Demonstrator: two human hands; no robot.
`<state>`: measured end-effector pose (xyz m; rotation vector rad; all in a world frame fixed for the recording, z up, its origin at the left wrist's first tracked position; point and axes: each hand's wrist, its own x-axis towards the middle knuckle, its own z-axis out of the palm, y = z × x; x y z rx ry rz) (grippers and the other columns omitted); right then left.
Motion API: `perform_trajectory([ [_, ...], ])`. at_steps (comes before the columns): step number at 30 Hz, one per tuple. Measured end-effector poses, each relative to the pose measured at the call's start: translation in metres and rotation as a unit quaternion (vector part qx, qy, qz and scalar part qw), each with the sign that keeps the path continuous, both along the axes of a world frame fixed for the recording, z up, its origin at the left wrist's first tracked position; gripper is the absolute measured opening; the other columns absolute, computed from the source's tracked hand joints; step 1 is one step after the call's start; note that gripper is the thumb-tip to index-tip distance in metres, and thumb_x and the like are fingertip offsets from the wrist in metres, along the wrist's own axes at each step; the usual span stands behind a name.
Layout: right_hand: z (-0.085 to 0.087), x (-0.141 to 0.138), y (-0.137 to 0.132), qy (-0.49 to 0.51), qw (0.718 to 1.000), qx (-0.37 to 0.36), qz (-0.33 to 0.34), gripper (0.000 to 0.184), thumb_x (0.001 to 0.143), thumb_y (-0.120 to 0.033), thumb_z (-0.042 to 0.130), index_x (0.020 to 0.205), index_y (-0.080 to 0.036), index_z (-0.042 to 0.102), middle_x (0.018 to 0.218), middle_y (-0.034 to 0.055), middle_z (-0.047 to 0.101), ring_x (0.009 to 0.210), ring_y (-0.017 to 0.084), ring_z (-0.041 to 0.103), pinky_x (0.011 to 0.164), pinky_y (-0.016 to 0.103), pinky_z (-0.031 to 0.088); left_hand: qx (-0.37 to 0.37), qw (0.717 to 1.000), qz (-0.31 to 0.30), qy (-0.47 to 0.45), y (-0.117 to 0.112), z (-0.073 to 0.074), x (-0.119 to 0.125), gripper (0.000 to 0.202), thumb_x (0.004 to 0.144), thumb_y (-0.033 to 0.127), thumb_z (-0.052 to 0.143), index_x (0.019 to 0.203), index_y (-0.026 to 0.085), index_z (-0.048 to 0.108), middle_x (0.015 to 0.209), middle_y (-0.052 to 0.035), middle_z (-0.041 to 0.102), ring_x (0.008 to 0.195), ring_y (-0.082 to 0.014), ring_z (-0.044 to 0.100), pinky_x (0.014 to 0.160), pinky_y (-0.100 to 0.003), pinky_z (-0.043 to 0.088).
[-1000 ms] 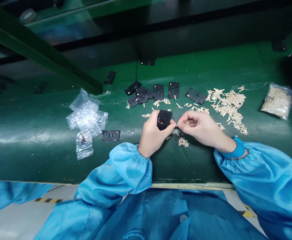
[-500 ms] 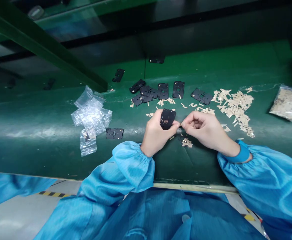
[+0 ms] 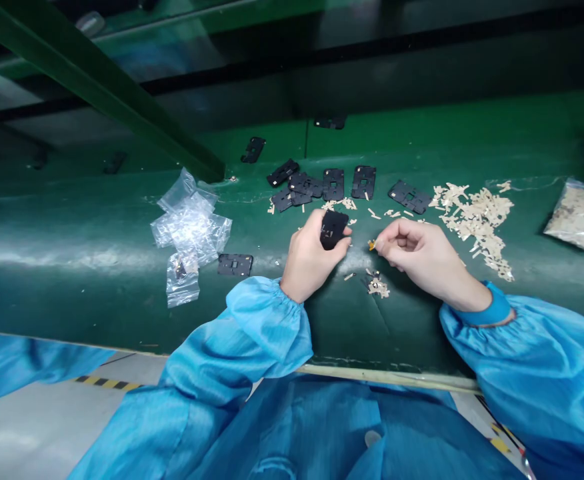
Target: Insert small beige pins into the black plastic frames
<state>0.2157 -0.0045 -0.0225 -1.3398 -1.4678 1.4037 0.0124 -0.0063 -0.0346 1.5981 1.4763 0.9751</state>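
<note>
My left hand [image 3: 308, 257] is closed around a thin black plastic plate [image 3: 334, 230], held tilted above the bench. To its right, my right hand [image 3: 417, 257] pinches a tiny golden-yellow piece [image 3: 371, 245] between thumb and fingertips, apart from the plate. Below the hands lies a little heap of beige and dark bits [image 3: 378, 287] on the green bench top. Behind them, several similar black plates [image 3: 333, 185] with cut-outs lie in a loose row, with small beige pieces scattered around.
A big spread of beige pieces [image 3: 482, 217] lies right of the hands, and a filled clear bag [image 3: 579, 215] beyond it. Crumpled clear bags [image 3: 189, 223] and one black plate [image 3: 235, 265] are on the left. A green post [image 3: 122, 107] slants across the upper left.
My right hand has moved away from the left thumb, and the yellow piece now shows at its fingertips. The black plate stays in my left hand. The whole view has shifted slightly.
</note>
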Motion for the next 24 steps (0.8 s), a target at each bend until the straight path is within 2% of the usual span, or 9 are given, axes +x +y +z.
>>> perform_trajectory([
  [3,-0.003,0.0,0.0,0.005,1.0,0.007,0.015,0.013,0.078,-0.028,0.074,0.074,-0.018,0.065,0.065,-0.0008,0.061,0.055,0.01,0.05,0.051,0.025,0.04,-0.089,0.99,-0.056,-0.095,-0.005,0.002,0.007,0.026,0.083,0.03,0.075,0.1,0.021,0.058,0.097,-0.0018,0.077,0.054,-0.0092,0.059,0.054,-0.025,0.05],
  [6,-0.007,0.0,-0.001,-0.008,0.999,0.017,0.032,0.015,0.081,-0.03,0.072,0.077,-0.018,0.065,0.066,-0.0007,0.06,0.056,0.011,0.049,0.052,0.025,0.041,-0.12,0.983,-0.059,-0.125,-0.007,0.002,0.011,0.028,0.079,0.03,0.078,0.094,0.02,0.057,0.088,0.0004,0.074,0.048,-0.0072,0.053,0.046,-0.023,0.045],
  [8,-0.009,0.0,-0.003,-0.036,0.997,0.044,0.041,0.015,0.085,-0.031,0.07,0.078,-0.019,0.065,0.067,-0.0002,0.06,0.057,0.011,0.05,0.053,0.026,0.041,-0.111,0.985,-0.05,-0.123,-0.007,0.001,0.012,0.025,0.078,0.027,0.078,0.09,0.02,0.057,0.083,0.0015,0.071,0.052,-0.0082,0.055,0.049,-0.023,0.047],
  [10,-0.01,0.001,-0.005,-0.092,0.989,0.11,0.039,0.011,0.089,-0.03,0.068,0.084,-0.02,0.065,0.071,0.0006,0.06,0.059,0.013,0.052,0.055,0.027,0.043,-0.101,0.987,-0.044,-0.115,-0.006,0.002,0.011,0.023,0.078,0.026,0.077,0.088,0.02,0.057,0.081,0.0016,0.07,0.058,-0.0097,0.057,0.054,-0.024,0.049],
  [13,-0.011,0.004,-0.008,-0.177,0.953,0.245,0.025,0.007,0.091,-0.024,0.066,0.098,-0.021,0.064,0.079,0.003,0.061,0.066,0.016,0.055,0.062,0.032,0.047,-0.087,0.991,-0.036,-0.095,-0.005,0.003,0.011,0.02,0.078,0.025,0.075,0.087,0.02,0.058,0.08,0.001,0.067,0.065,-0.0118,0.06,0.06,-0.025,0.051],
  [15,-0.012,0.005,-0.01,-0.195,0.932,0.302,0.047,0.008,0.094,-0.022,0.064,0.102,-0.022,0.065,0.086,0.0056,0.064,0.07,0.018,0.057,0.064,0.033,0.048,-0.081,0.992,-0.036,-0.089,-0.005,0.004,0.01,0.02,0.078,0.025,0.075,0.087,0.02,0.058,0.08,0.0009,0.066,0.067,-0.0125,0.06,0.062,-0.026,0.051],
  [18,-0.015,0.007,-0.011,-0.189,0.92,0.33,0.093,0.009,0.097,-0.022,0.061,0.104,-0.022,0.067,0.096,0.0082,0.07,0.074,0.018,0.06,0.064,0.033,0.048,-0.075,0.992,-0.043,-0.089,-0.006,0.003,0.01,0.021,0.078,0.026,0.075,0.09,0.02,0.058,0.081,0.001,0.067,0.07,-0.0135,0.061,0.065,-0.026,0.051],
  [24,-0.017,0.005,-0.012,-0.187,0.919,0.335,0.09,0.011,0.097,-0.02,0.059,0.1,-0.023,0.07,0.092,0.0072,0.071,0.074,0.018,0.062,0.064,0.032,0.048,-0.07,0.993,-0.049,-0.083,-0.006,-0.001,0.009,0.025,0.078,0.024,0.074,0.097,0.02,0.059,0.088,0.0,0.072,0.078,-0.0156,0.067,0.072,-0.028,0.055],
])
